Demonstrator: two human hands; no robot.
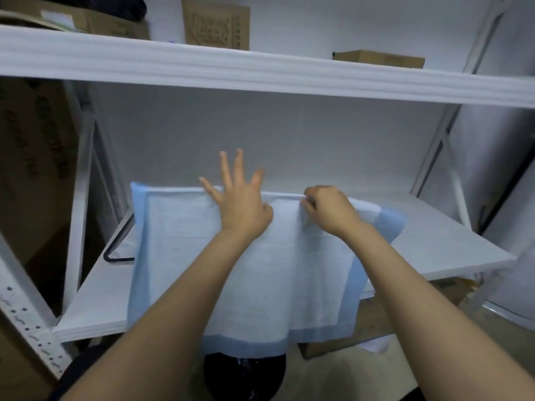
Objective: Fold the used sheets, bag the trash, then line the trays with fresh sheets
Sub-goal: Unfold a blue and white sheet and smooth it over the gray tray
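Note:
A light blue absorbent sheet (179, 256) with a darker blue border lies over a tray on the white shelf (451, 247), and its near edge hangs over the shelf front. The tray is almost hidden; only a black rim (115, 256) shows at the left. My left hand (240, 204) presses flat on the sheet's far edge with fingers spread. My right hand (330, 209) pinches the sheet's far edge just to the right of it. A black trash bag (246, 377) sits on the floor below the sheet.
An upper white shelf (260, 70) overhangs close above, carrying cardboard boxes (215, 23). White uprights and braces (437, 157) frame both sides. A large cardboard box (31, 169) stands at the left. More cardboard (451, 287) lies under the shelf at the right.

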